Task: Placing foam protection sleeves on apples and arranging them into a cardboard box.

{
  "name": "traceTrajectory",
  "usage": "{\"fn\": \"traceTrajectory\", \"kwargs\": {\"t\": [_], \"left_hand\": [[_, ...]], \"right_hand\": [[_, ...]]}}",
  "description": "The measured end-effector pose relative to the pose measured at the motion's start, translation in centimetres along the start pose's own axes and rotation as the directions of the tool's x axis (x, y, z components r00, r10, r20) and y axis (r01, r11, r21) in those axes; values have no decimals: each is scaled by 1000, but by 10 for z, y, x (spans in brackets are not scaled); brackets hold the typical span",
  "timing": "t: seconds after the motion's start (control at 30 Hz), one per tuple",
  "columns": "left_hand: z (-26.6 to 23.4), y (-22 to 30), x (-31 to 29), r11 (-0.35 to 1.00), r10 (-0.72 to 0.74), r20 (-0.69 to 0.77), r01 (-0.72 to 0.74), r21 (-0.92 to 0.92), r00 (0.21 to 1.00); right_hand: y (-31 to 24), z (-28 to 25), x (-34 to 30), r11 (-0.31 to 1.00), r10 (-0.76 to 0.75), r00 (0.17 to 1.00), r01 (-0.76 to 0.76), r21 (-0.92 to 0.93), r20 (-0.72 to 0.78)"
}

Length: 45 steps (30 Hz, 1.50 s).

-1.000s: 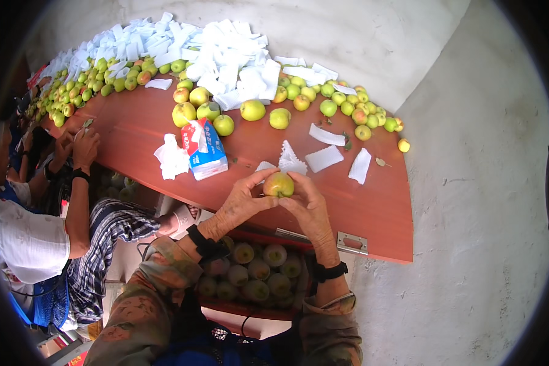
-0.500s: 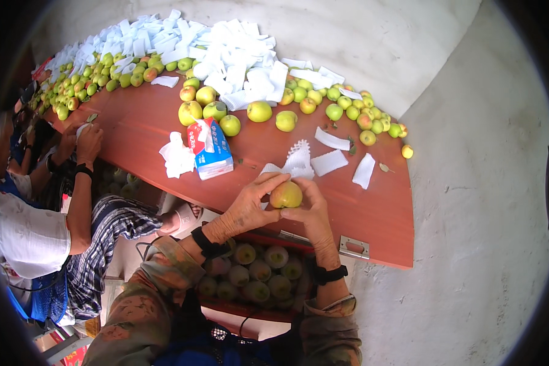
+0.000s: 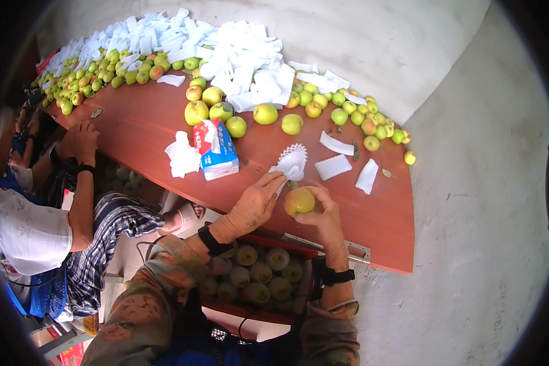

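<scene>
My right hand (image 3: 324, 216) is closed round a yellow-green apple (image 3: 300, 202) with a faint reddish blush, held just above the table's near edge. To its left, my left hand (image 3: 256, 204) has its fingers closed on a white foam fruit net (image 3: 291, 162), whose scalloped end fans out beyond the fingertips. Part of the net is hidden under those fingers. Flat white foam nets (image 3: 333, 166) lie on the red-brown table (image 3: 250, 160) just past the apple.
Loose apples (image 3: 265, 114) and a heap of foam nets (image 3: 244, 61) line the table's far side. A tissue pack (image 3: 216, 152) sits left of my hands. Below the edge stands a crate of netted apples (image 3: 259, 271). A co-worker (image 3: 30, 226) sits at left; a wall (image 3: 470, 183) rises at right.
My hands have parted: the left let go of the apple and moved onto the foam net. The right keeps the apple, now slightly lower and to the right.
</scene>
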<state>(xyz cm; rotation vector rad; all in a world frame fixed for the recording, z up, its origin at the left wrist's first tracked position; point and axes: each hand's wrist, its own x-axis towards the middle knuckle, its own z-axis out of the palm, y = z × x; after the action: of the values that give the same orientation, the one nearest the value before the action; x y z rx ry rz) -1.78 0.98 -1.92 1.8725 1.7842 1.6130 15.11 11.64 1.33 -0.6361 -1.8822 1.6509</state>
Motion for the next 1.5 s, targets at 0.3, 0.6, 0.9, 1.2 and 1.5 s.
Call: {"fn": "traceTrajectory", "kwargs": {"t": [0.3, 0.6, 0.9, 1.2, 1.5], "left_hand": [[-7, 16, -4, 982, 85, 1, -84, -172, 996], [-27, 18, 11, 997, 65, -182, -73, -37, 981], [-24, -14, 8, 992, 56, -27, -53, 113, 998], [-26, -17, 11, 718, -405, 225, 461, -521, 886], [-13, -11, 7, 991, 6, -95, -18, -130, 995]], "right_hand": [[-1, -3, 2, 997, -63, 988, 57, 42, 144], [3, -6, 0, 971, 10, 982, -55, 234, 188], [5, -6, 2, 974, 45, 944, -114, 194, 326], [3, -16, 1, 985, 14, 954, -64, 158, 299], [2, -1, 0, 934, 39, 960, -133, 331, 277]]}}
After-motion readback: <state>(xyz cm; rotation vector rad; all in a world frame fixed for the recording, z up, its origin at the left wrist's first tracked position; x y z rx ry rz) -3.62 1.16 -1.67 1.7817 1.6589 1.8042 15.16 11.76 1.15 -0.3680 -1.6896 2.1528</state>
